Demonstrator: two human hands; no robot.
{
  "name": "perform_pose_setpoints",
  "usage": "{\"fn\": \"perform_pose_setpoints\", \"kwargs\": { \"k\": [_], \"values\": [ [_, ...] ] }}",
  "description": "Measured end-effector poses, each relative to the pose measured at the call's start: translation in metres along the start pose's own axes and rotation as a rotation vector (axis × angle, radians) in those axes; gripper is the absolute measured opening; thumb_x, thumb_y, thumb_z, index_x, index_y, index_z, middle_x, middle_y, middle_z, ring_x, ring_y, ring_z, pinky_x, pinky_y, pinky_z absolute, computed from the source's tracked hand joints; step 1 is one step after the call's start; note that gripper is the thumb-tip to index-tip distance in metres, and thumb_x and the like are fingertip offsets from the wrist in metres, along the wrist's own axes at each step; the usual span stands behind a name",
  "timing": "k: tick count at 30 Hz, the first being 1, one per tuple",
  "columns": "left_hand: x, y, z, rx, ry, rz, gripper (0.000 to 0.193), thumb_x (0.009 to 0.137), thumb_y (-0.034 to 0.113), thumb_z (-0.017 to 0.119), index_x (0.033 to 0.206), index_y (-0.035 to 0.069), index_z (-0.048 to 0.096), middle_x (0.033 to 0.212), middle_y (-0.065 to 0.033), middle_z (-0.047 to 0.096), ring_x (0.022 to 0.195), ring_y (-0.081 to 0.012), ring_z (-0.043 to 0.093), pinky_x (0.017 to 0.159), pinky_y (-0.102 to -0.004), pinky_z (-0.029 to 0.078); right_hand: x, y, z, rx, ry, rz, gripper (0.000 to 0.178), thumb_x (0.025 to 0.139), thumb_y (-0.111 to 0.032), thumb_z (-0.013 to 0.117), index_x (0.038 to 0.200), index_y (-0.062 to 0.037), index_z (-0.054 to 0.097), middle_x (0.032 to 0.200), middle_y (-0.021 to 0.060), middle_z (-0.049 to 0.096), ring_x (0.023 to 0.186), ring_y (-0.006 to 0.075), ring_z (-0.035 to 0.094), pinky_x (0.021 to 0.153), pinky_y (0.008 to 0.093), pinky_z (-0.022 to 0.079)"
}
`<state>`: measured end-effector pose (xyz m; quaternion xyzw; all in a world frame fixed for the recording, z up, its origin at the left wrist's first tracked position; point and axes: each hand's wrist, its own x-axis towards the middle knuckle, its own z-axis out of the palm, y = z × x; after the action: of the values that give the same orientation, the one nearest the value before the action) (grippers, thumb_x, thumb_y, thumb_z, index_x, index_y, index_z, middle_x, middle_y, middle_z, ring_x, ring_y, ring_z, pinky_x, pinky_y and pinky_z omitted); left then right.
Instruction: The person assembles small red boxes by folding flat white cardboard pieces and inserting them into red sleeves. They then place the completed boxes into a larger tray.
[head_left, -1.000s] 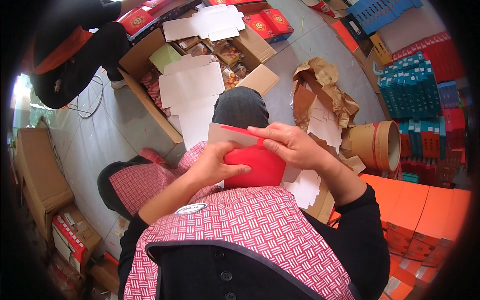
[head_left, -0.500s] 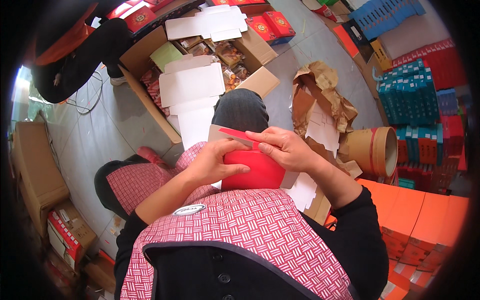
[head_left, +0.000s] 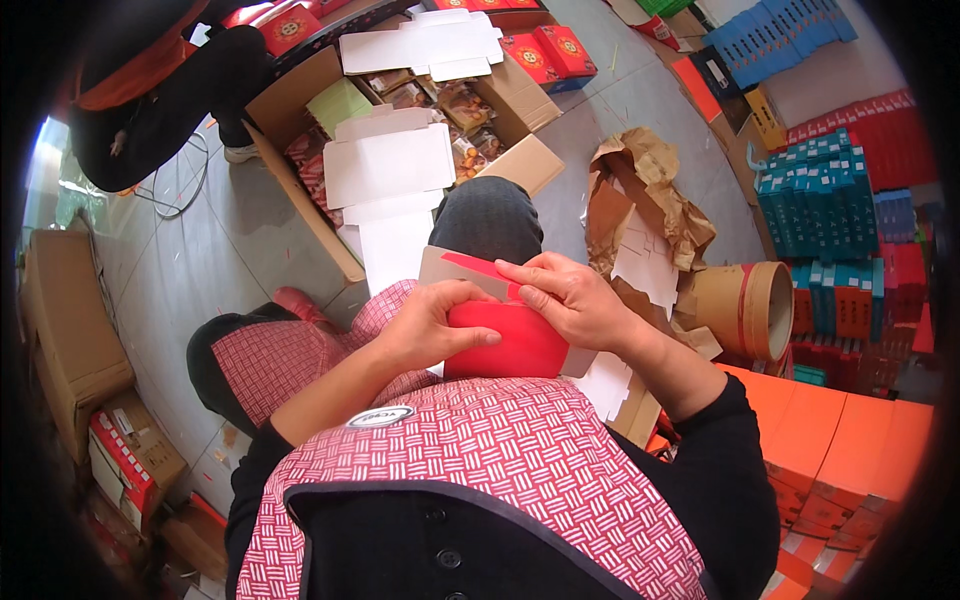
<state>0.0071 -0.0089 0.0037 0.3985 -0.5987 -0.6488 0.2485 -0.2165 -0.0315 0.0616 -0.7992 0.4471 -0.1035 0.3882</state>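
A red cardboard box (head_left: 510,345) with a grey-white inner side rests on my lap against the checked apron. My left hand (head_left: 437,325) grips its left side, thumb lying on the red face and fingers behind the upper edge. At the upper right, my right hand (head_left: 570,300) pinches the folded edge near a narrow red flap (head_left: 470,264). A grey-white panel (head_left: 437,266) stands up behind the flap. The inside of the box is hidden from me.
Ahead, an open carton (head_left: 300,180) holds packaged food, with flat white box blanks (head_left: 390,170) across it. Crumpled brown paper (head_left: 640,170) and a cardboard drum (head_left: 745,310) stand to the right, beside stacked orange boxes (head_left: 840,430). Another person (head_left: 160,110) sits at the upper left.
My hands keep nearly the same hold on the red box. The surrounding view has shifted slightly; the right fingers have moved only a little along the edge.
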Motion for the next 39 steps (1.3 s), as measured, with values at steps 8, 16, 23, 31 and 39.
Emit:
{"fn": "perform_pose_setpoints", "kwargs": {
  "k": [8, 16, 23, 31, 39],
  "values": [
    [0.001, 0.021, -0.006, 0.737, 0.124, 0.469, 0.047, 0.071, 0.023, 0.076, 0.114, 0.005, 0.063, 0.111, -0.0088, 0.06, 0.106, -0.0248, 0.054, 0.097, -0.0368, 0.039, 0.004, 0.01, -0.003, 0.108, 0.086, 0.096, 0.032, 0.095, -0.021, 0.051, 0.122, -0.0079, 0.06, 0.093, 0.0125, 0.065, 0.087, 0.0261, 0.062, 0.08, 0.0331, 0.049],
    [0.03, 0.03, 0.012, 0.875, 0.001, 0.598, 0.057, 0.075, 0.029, 0.071, 0.123, 0.004, 0.054, 0.116, -0.01, 0.058, 0.111, -0.0238, 0.053, 0.097, -0.0383, 0.037, 0.015, 0.029, -0.007, 0.535, 0.028, 0.3, 0.035, 0.098, -0.026, 0.047, 0.12, -0.0008, 0.06, 0.106, 0.0081, 0.067, 0.097, 0.014, 0.06, 0.086, 0.0286, 0.047],
    [0.033, 0.03, 0.02, 0.873, -0.137, 0.563, 0.054, 0.08, 0.039, 0.066, 0.123, 0.01, 0.054, 0.103, -0.0093, 0.064, 0.098, -0.0236, 0.061, 0.089, -0.0376, 0.042, 0.017, 0.03, -0.008, 0.621, 0.013, 0.309, 0.034, 0.099, -0.026, 0.048, 0.115, -0.0001, 0.062, 0.1, 0.0028, 0.066, 0.092, 0.0085, 0.057, 0.08, 0.026, 0.048],
    [0.03, 0.048, 0.012, 0.883, -0.252, 0.495, 0.032, 0.083, 0.037, 0.063, 0.109, 0.017, 0.063, 0.08, -0.008, 0.066, 0.082, -0.0229, 0.065, 0.081, -0.0376, 0.046, 0.019, 0.03, -0.004, 0.621, -0.01, 0.314, 0.032, 0.098, -0.026, 0.049, 0.113, -0.0011, 0.063, 0.096, 0.0026, 0.067, 0.087, 0.0079, 0.058, 0.076, 0.0261, 0.049],
    [0.037, 0.048, 0.016, 0.702, -0.244, 0.582, 0.028, 0.08, 0.027, 0.066, 0.107, 0.02, 0.068, 0.083, -0.0094, 0.067, 0.083, -0.027, 0.065, 0.076, -0.0389, 0.049, 0.021, 0.023, -0.005, 0.62, -0.027, 0.33, 0.032, 0.098, -0.024, 0.05, 0.113, -0.0003, 0.064, 0.096, 0.003, 0.067, 0.09, 0.0082, 0.058, 0.08, 0.0267, 0.048]
  ]
}}
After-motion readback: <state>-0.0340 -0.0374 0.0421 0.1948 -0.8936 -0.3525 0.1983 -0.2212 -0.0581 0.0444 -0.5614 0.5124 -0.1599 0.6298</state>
